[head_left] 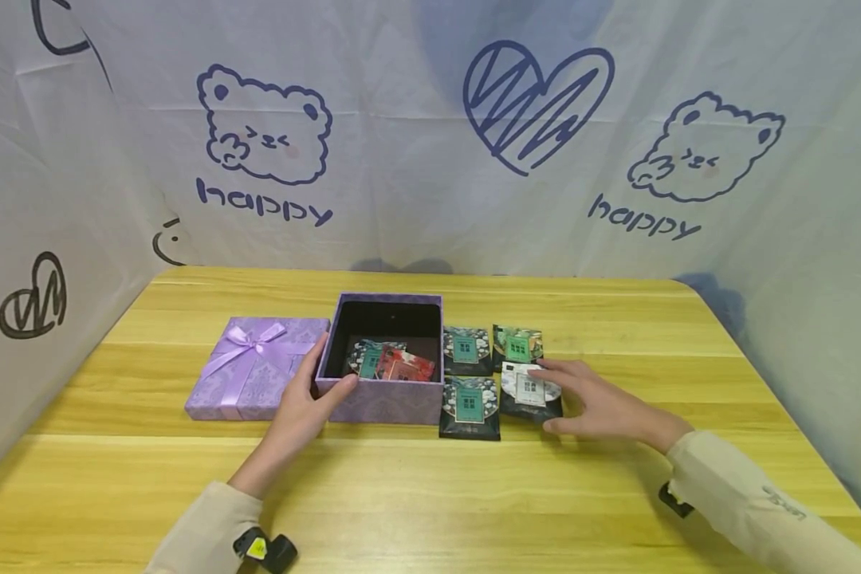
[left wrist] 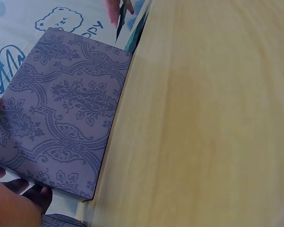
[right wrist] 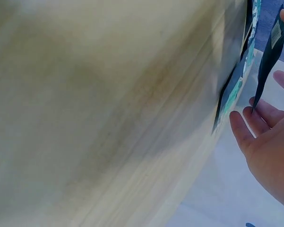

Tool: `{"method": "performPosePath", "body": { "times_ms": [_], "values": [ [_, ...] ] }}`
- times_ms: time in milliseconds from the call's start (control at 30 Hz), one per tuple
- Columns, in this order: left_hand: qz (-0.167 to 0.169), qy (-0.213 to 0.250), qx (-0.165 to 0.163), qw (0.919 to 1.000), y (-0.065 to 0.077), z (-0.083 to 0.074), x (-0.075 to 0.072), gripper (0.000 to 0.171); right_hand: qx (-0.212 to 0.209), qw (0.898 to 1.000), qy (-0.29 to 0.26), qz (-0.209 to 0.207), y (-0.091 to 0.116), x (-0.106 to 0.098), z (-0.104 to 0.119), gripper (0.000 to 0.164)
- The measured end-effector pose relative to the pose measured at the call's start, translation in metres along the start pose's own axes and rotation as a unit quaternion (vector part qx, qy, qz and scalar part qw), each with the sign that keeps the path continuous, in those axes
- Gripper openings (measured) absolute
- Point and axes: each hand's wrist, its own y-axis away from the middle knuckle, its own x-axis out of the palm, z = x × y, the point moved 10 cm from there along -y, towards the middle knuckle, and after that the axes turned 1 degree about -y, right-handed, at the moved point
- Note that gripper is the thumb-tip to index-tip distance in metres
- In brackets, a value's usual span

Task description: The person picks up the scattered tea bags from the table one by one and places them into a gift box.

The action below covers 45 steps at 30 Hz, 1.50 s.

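My left hand [head_left: 303,408] grips the near left corner of an open purple gift box [head_left: 398,402], thumb over the front rim and fingers along the left side. Its damask-patterned front fills much of the left wrist view. Inside lie a red packet [head_left: 407,363] and a dark floral packet with a teal label [head_left: 367,359]. To the right, my right hand [head_left: 603,405] pinches a white-and-black packet [head_left: 529,388] by its edges. In the right wrist view this packet [right wrist: 270,56] is seen edge-on, raised off the tabletop, between thumb and fingertips.
Beside the box lie two dark packets with teal labels, one behind [head_left: 465,351] and one in front [head_left: 469,408], plus a green packet [head_left: 518,344]. The purple lid [head_left: 247,375] with a ribbon bow lies left of the box. A printed white cloth [head_left: 395,159] hangs behind the wooden table [head_left: 416,502].
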Motion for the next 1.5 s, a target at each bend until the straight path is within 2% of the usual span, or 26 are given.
{"method": "performPosePath", "body": {
  "times_ms": [367,767,1000,1167,1500],
  "values": [
    [-0.002,-0.004,0.000,1.0000,-0.001,0.001,-0.002,0.078,-0.014,1.000,0.000,-0.012,-0.005,-0.010,0.009,0.074],
    [0.000,0.012,0.003,0.9999,-0.001,0.000,-0.001,0.078,-0.029,0.999,0.006,-0.022,-0.011,-0.017,0.014,0.075],
    [-0.002,0.005,0.008,1.0000,-0.002,0.000,-0.001,0.078,-0.022,1.000,0.000,-0.020,-0.017,-0.021,0.016,0.077],
    [-0.002,0.007,0.012,0.9999,-0.002,-0.002,-0.002,0.077,-0.036,0.999,0.007,-0.027,-0.024,-0.030,0.024,0.074],
    [-0.002,0.010,0.007,0.9999,-0.002,0.005,0.001,0.079,-0.054,0.998,0.008,-0.021,-0.034,-0.042,0.040,0.073]
  ]
}}
